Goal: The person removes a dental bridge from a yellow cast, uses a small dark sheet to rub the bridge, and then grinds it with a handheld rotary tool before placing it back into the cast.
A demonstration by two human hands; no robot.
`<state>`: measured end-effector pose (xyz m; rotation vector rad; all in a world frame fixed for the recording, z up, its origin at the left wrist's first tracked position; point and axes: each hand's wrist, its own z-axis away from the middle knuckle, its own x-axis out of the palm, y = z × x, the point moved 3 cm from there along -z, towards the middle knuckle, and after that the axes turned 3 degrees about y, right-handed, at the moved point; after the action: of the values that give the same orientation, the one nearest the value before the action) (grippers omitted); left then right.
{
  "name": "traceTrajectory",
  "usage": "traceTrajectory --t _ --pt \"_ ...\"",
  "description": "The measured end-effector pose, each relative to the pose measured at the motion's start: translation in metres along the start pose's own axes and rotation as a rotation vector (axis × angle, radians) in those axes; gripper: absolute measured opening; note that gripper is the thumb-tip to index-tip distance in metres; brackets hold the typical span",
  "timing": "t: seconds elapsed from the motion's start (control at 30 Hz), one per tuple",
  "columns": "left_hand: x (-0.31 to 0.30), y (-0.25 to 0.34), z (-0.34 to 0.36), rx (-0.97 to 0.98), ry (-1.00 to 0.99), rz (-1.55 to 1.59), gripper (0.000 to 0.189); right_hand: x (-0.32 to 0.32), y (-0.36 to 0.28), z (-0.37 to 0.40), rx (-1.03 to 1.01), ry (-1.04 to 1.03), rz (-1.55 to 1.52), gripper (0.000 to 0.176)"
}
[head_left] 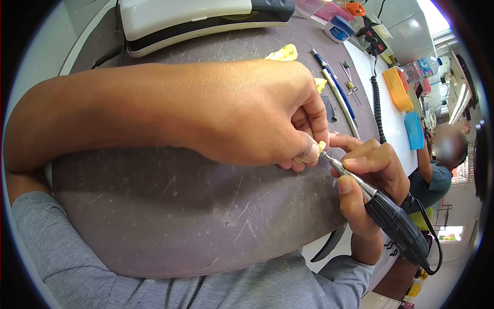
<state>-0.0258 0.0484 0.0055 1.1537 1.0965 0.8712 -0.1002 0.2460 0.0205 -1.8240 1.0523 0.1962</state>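
Note:
My left hand (pixel 257 113) reaches across from the left, its fingers pinched on a small yellow piece (pixel 321 146). On the right, my right hand (pixel 370 170) grips a rotary handpiece (pixel 393 219) with a silver nose and black body. The handpiece's tip (pixel 323 153) is at the yellow piece; whether they touch is too small to tell. Behind my left hand, a larger yellow piece (pixel 283 53) lies on the brown mat (pixel 206 216), and another yellow bit (pixel 320 84) shows beside my knuckles. My left fingertips are partly hidden.
A white and black machine (pixel 190 20) stands at the back left. Thin pen-like tools (pixel 339 95) lie past my hands, near a coiled black cord (pixel 378 103). Orange (pixel 398 88) and blue baskets (pixel 413 131) stand farther right. Another person (pixel 435 180) sits at the far right.

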Motion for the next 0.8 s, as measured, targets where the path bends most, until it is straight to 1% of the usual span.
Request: traceTrajectory --t 0.13,0.23,0.3,0.73,0.8 --pt "-0.0002 0.0009 0.0003 -0.008 0.004 -0.004 0.021 0.0011 -0.0029 -0.0009 -0.011 -0.017 0.013 0.017" --pt "0.0001 0.0015 0.0004 -0.011 0.007 -0.008 0.021 0.0009 -0.0021 -0.0007 0.033 0.015 -0.001 0.016" --pt "0.0002 0.0021 0.0008 -0.026 0.006 0.005 0.022 0.0018 -0.0023 -0.0010 -0.014 0.001 0.013 0.016" --pt "0.0002 -0.0017 0.0000 -0.004 -0.001 0.008 0.021 0.0028 -0.0025 -0.0002 0.015 0.037 0.039 0.016" --pt "0.0004 -0.0017 0.0000 -0.012 0.001 0.010 0.021 0.0033 -0.0023 -0.0002 -0.016 0.021 0.013 0.015"
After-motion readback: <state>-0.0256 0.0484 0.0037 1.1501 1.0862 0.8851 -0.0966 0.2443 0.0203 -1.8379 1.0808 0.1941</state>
